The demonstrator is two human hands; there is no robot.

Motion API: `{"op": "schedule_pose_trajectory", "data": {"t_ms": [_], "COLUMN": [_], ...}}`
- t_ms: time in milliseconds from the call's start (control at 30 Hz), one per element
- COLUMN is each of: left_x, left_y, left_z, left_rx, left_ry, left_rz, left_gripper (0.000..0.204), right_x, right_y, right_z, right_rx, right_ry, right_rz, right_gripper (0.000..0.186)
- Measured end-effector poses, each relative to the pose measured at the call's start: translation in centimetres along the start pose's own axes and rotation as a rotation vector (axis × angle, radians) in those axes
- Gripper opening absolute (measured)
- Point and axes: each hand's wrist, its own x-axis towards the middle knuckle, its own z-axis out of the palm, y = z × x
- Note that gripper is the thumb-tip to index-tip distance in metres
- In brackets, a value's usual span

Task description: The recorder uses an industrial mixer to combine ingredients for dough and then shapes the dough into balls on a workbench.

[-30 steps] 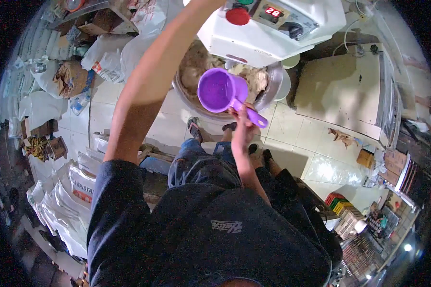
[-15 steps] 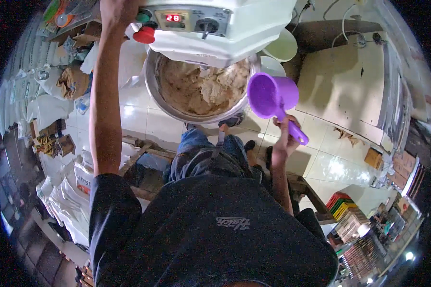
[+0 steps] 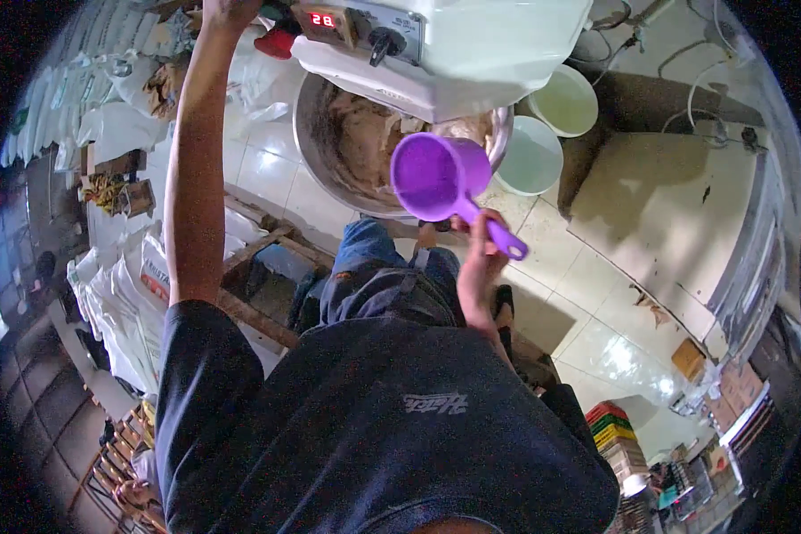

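My right hand (image 3: 481, 249) grips the handle of a purple plastic dipper (image 3: 418, 173), held tilted over the front part of a steel bowl (image 3: 311, 133) of brownish dough (image 3: 351, 133); I cannot make out its contents. Above the bowl is a white mixer (image 3: 507, 53) with a control panel (image 3: 409, 27), red display, black knob (image 3: 384, 43) and red button (image 3: 274, 43). My left arm stretches up at the left, my left hand (image 3: 231, 13) beside the panel's buttons at the top edge, its fingers too hidden to read.
Two pale buckets (image 3: 534, 160) stand right of the bowl. A beige board (image 3: 650, 214) with hoses above it lies further right. White sacks (image 3: 107, 320) and a wooden frame (image 3: 267, 325) are at my left. Stacked coloured crates (image 3: 612, 427) are at lower right.
The dipper swung right, off the bowl, then came back left over it. My view shifted, so the mixer and left arm sit differently, and more of the buckets shows.
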Motion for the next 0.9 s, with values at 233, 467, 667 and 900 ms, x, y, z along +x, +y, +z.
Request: {"op": "schedule_pose_trajectory", "data": {"t_ms": [233,467,667,900], "left_x": [0.3,-1.9,-1.2,-2.3], "left_y": [0.7,4.5,2.4,1.2], "left_z": [-1.3,-3.7,-2.5,0.6], "left_rx": [1.279,1.826,1.402,1.316], "left_ry": [0.094,-0.109,0.234,0.271], "left_rz": [0.371,0.528,0.28,0.23], "left_gripper": [0.03,0.048,0.028,0.032], "right_x": [6.0,19.7,30.3,30.7], "right_y": [-3.9,6.0,24.5,24.9], "right_z": [-9.7,-15.7,-24.3,-22.5], "right_rx": [0.232,0.016,0.203,0.184], "right_ry": [0.314,0.378,0.401,0.372], "right_rz": [-0.266,-0.298,-0.276,-0.114], "right_gripper": [0.022,0.023,0.032,0.04]}}
